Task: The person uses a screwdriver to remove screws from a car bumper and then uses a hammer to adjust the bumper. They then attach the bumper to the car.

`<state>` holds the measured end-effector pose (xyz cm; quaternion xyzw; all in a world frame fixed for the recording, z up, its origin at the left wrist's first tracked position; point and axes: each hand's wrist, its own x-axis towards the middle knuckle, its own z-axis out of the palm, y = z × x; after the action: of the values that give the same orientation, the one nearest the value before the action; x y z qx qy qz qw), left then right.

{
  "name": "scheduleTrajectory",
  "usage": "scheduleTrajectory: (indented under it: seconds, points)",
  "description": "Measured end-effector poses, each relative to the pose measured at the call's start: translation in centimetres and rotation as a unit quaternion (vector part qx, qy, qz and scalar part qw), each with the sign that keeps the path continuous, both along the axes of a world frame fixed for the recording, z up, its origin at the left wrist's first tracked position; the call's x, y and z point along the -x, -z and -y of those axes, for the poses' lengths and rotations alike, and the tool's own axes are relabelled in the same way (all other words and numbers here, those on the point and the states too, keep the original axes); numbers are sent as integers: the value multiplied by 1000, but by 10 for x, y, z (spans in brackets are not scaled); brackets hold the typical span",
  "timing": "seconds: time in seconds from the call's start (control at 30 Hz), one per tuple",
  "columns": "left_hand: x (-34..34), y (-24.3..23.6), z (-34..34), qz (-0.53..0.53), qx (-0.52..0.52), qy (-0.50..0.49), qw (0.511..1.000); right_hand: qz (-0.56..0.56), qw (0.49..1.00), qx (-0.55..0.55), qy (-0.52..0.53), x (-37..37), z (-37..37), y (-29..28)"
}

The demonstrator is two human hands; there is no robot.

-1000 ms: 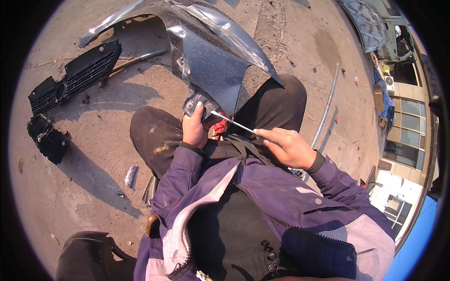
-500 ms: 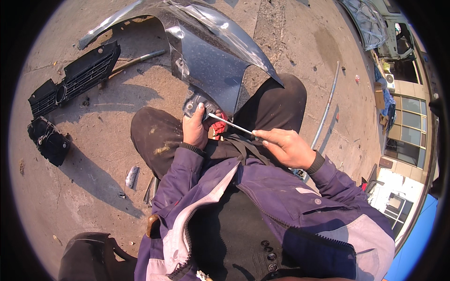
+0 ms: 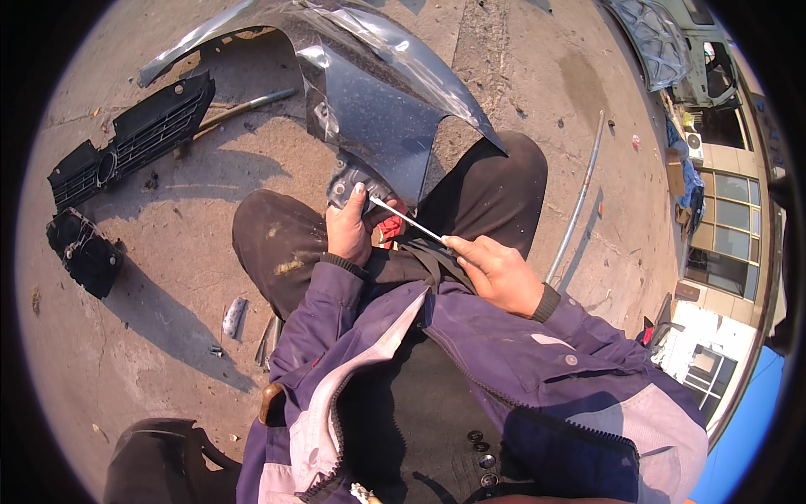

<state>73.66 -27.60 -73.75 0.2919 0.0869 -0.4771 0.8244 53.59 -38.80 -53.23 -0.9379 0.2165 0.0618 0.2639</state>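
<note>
A dark grey car fender (image 3: 369,97), scuffed and dusty, lies in front of me, its near end between my knees. My left hand (image 3: 349,228) is closed round the dark bracket-like corner (image 3: 340,181) at that end, thumb on top. In my right hand (image 3: 495,267) is a slim shiny screwdriver (image 3: 411,221), its handle hidden by the palm. The fingers pinch the shaft, and its tip meets the fender corner beside my left thumb. Some red cloth-like material (image 3: 388,230) shows just under the left hand.
A black car grille (image 3: 134,143) lies at the left by a pipe (image 3: 260,101), with a black headlamp-like part (image 3: 84,252) nearer. A long metal pipe (image 3: 578,202) rests on the ground at the right. A dark panel (image 3: 159,462) sits at the lower left.
My right hand has slid left and a little down along the screwdriver, closer to the fender corner. The left hand keeps its hold, almost unmoved.
</note>
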Motion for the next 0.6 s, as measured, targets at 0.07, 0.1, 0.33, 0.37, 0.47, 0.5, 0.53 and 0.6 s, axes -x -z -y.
scheduleTrajectory:
  seconds: [0.07,0.1,0.33,0.37,0.47,0.5,0.53,0.6]
  points:
    - [0,1,-1,1,1,6,1000,-32,998,46,-13,4,-4,2]
    - [-1,1,-1,0,8,7,1000,-22,997,72,-26,5,-5,3]
    - [-3,-9,-3,2,1,23,1000,14,989,125,-78,7,6,5]
    - [-3,-11,-3,4,-4,10,1000,15,990,115,-76,6,9,4]
    - [-4,-14,-3,14,-30,15,999,22,996,49,-67,3,17,0]
    - [-4,-14,-3,14,-47,19,999,22,997,38,-65,2,18,-3]
    - [-4,-13,-2,28,-50,8,998,18,997,26,-63,2,20,-6]
    - [-5,-11,-1,44,-74,-18,996,11,998,4,-61,1,21,-12]
